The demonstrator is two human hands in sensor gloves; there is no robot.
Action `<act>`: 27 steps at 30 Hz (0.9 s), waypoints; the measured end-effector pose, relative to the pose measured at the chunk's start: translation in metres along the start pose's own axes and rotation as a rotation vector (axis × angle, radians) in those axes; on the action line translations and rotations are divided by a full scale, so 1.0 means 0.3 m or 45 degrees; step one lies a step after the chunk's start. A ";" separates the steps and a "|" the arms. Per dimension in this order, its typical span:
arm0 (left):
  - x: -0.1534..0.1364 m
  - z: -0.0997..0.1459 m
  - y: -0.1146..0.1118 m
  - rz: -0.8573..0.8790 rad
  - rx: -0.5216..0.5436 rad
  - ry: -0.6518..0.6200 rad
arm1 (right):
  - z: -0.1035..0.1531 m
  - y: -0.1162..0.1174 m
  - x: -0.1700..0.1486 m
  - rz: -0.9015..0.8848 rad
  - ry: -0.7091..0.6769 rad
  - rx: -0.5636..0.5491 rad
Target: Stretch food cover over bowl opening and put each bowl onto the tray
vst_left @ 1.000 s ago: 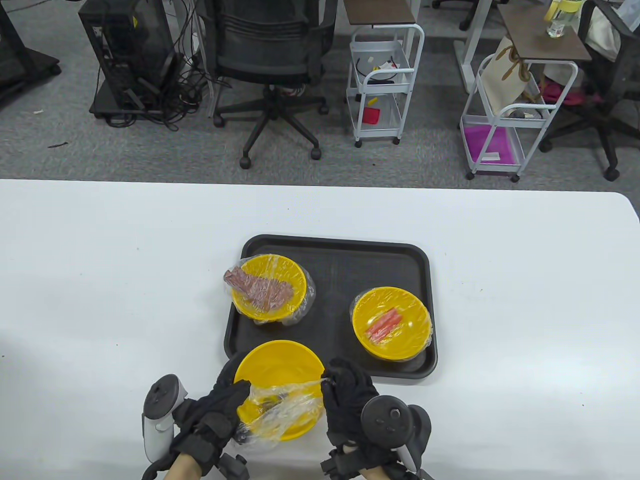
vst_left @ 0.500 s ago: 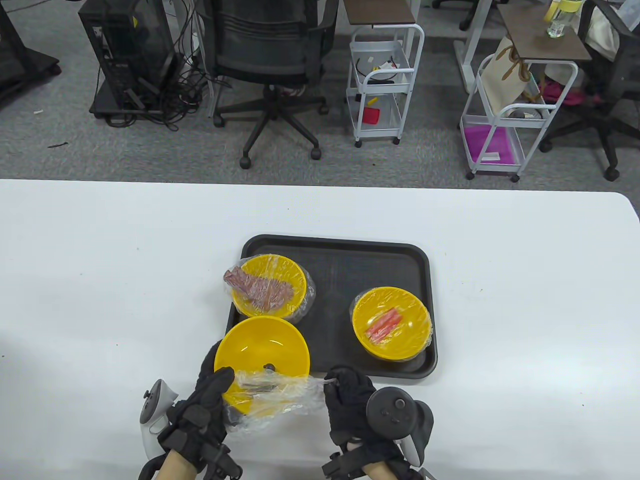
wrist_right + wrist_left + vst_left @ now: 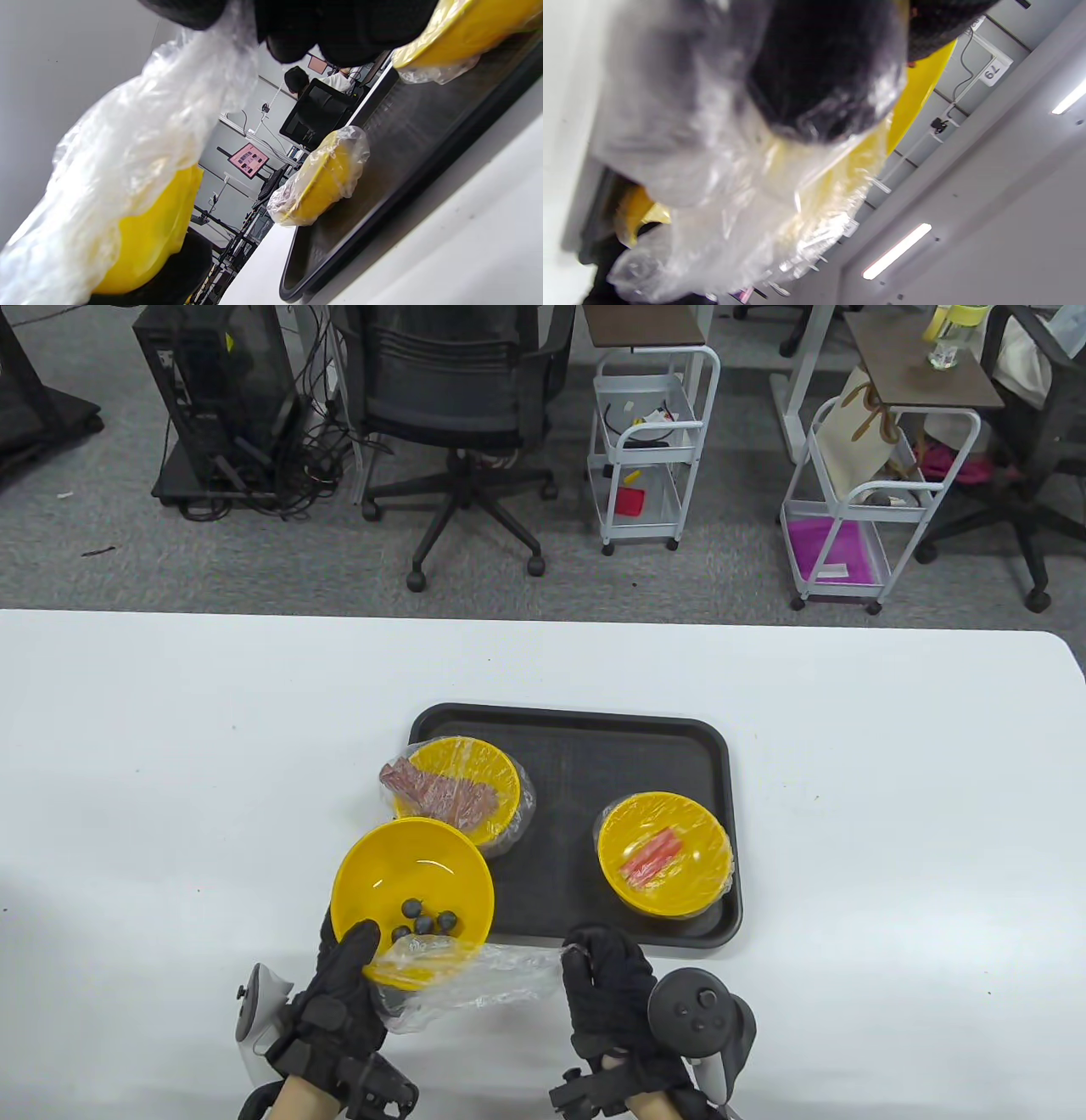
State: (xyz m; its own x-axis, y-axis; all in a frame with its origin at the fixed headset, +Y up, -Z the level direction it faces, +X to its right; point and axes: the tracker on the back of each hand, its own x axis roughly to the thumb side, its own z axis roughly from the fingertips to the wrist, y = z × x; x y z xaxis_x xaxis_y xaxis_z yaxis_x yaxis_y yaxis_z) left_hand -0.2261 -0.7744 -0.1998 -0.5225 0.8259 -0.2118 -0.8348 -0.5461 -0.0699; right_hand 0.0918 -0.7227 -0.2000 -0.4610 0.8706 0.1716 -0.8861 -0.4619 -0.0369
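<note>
Uncovered yellow bowl (image 3: pixel 413 891) tilts beside tray (image 3: pixel 645 746), clear cover (image 3: pixel 484 980) trailing.

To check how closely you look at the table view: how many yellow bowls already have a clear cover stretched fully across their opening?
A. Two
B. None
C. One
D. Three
A. The two covered bowls sit on the tray. On the third bowl, held by the left hand, the cover hangs only at the near rim, pulled by the right hand.

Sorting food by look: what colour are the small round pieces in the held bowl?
Dark grey round pieces, clearest in the table view.
</note>
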 end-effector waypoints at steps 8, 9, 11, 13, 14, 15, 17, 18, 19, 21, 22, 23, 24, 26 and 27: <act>-0.026 -0.015 -0.027 -0.148 -0.202 0.251 | -0.008 0.002 -0.009 -0.051 -0.012 0.004; -0.023 -0.016 -0.024 -0.199 -0.224 0.283 | -0.009 0.002 -0.007 -0.078 -0.037 0.001; -0.022 -0.021 -0.028 -0.361 -0.275 0.293 | -0.011 0.001 -0.008 -0.109 -0.030 -0.004; -0.019 -0.029 -0.039 -0.440 -0.323 0.282 | -0.011 0.009 -0.013 -0.142 -0.003 0.011; -0.018 -0.030 -0.043 -0.453 -0.340 0.285 | -0.013 0.011 -0.017 -0.162 -0.002 0.024; -0.018 -0.033 -0.046 -0.456 -0.350 0.278 | -0.016 0.013 -0.024 -0.210 0.023 0.037; -0.017 -0.040 -0.048 -0.480 -0.370 0.266 | -0.023 0.022 -0.044 -0.354 0.102 0.086; -0.015 -0.045 -0.048 -0.510 -0.391 0.260 | -0.025 0.031 -0.059 -0.459 0.166 0.131; -0.013 -0.046 -0.048 -0.526 -0.412 0.273 | -0.025 0.039 -0.069 -0.535 0.205 0.165; -0.011 -0.049 -0.049 -0.565 -0.438 0.263 | -0.028 0.057 -0.093 -0.724 0.283 0.242; -0.009 -0.049 -0.051 -0.579 -0.442 0.264 | -0.027 0.063 -0.101 -0.775 0.300 0.272; -0.008 -0.049 -0.055 -0.605 -0.445 0.256 | -0.030 0.070 -0.109 -0.825 0.301 0.302; -0.010 -0.050 -0.058 -0.613 -0.458 0.256 | -0.037 0.079 -0.118 -0.885 0.278 0.347; -0.019 -0.052 -0.062 -0.589 -0.495 0.275 | -0.048 0.097 -0.135 -1.040 0.263 0.468; -0.025 -0.054 -0.063 -0.557 -0.530 0.287 | -0.054 0.109 -0.145 -1.176 0.253 0.565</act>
State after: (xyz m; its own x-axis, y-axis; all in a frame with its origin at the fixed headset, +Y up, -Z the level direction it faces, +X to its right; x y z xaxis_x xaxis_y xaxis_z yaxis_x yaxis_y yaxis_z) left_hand -0.2035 -0.7727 -0.2127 -0.0624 0.9596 -0.2744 -0.8019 -0.2119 -0.5586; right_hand 0.0821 -0.7730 -0.2248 0.3521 0.9104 -0.2174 -0.8196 0.4120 0.3981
